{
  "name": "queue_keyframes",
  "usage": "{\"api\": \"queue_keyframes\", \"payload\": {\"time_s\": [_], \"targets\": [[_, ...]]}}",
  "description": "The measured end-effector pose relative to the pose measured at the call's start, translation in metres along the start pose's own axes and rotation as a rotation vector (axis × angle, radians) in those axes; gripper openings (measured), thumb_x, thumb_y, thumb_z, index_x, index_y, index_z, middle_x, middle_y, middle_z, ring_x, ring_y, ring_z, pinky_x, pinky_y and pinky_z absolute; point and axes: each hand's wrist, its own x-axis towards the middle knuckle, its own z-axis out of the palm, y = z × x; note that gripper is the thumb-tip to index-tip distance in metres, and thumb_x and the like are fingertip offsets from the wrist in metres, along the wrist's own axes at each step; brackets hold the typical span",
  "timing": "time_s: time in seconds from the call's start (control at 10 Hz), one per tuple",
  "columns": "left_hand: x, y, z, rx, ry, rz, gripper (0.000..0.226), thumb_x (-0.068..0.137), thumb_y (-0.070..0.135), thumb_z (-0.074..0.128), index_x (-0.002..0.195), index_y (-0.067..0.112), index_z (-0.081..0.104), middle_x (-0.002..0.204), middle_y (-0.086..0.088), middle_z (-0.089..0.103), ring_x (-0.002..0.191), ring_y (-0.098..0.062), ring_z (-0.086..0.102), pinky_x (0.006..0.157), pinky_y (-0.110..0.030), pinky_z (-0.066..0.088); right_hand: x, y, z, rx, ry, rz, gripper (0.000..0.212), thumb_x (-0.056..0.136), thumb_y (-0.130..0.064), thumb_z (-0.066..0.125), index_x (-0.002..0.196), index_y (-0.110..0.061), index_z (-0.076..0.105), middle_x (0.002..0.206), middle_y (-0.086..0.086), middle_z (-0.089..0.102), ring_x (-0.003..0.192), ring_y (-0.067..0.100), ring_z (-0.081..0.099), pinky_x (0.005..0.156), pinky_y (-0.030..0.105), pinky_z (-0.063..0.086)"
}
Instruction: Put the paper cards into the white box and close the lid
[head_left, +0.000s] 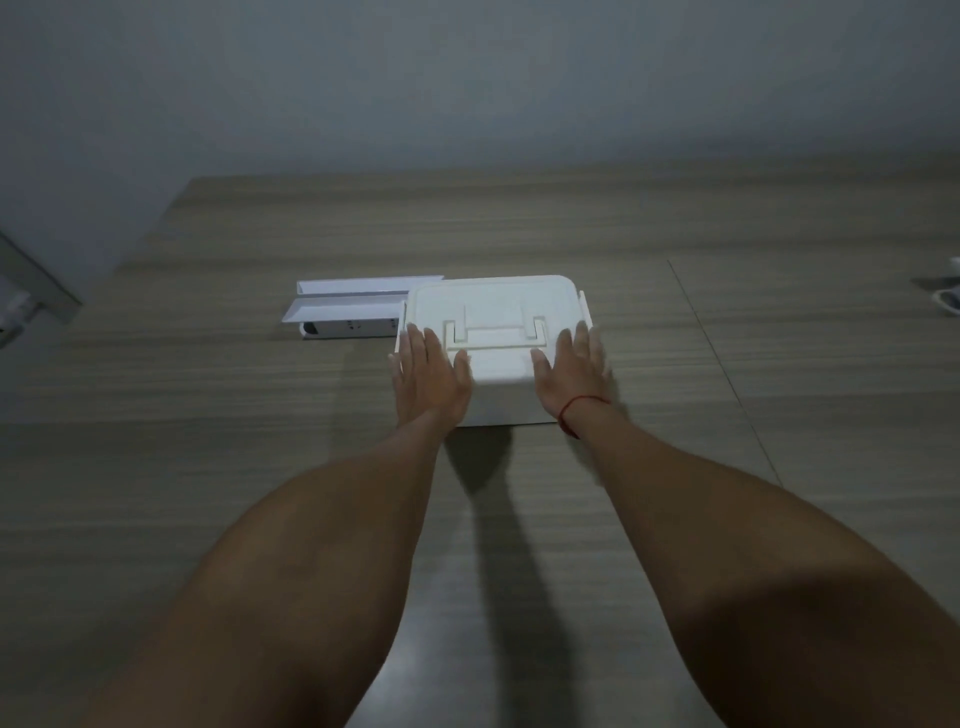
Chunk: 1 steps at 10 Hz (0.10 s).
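Two hands are pressing flat on the white box (498, 384), which sits near the middle of the wooden table (727, 519). The left hand (428, 371) lies on the near left corner of the lid (493, 306), and the right hand (574, 371) lies on the near right corner. Both hands are spread wide with straight fingers, so they hold nothing; they only push down. The lid looks like it is on top of the box, but I cannot tell if it has clicked shut all the way round. No paper cards can be seen, so they may be inside already, though that is only a guess. Just beside the box on the left lies a long white packet (353, 312) that looks open and touches the box, or nearly does. What could go wrong? Pushing only on the near edge might leave the far edge popped up. A side flap (583, 309) sticks up on the right, and it may stay loose if no one folds it down. A hard push could also slide the box away into the packet.
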Motion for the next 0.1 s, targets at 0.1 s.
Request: {"api": "queue_keyframes", "payload": {"time_s": [0.1], "targets": [[-0.0376,-0.0038,0.0086,-0.037,0.063,0.049,0.062,0.100,0.036,0.023,0.153,0.006,0.009,0.163,-0.010,0.000,0.150,-0.022,-0.004,0.122,-0.042,-0.001,-0.0382,0.0097,0.0074,-0.018,0.042,-0.080,0.060,0.100,-0.044,0.028,0.151,-0.015,0.018,0.163,0.005,0.003,0.150,0.022,-0.005,0.121,0.049,0.006]]}}
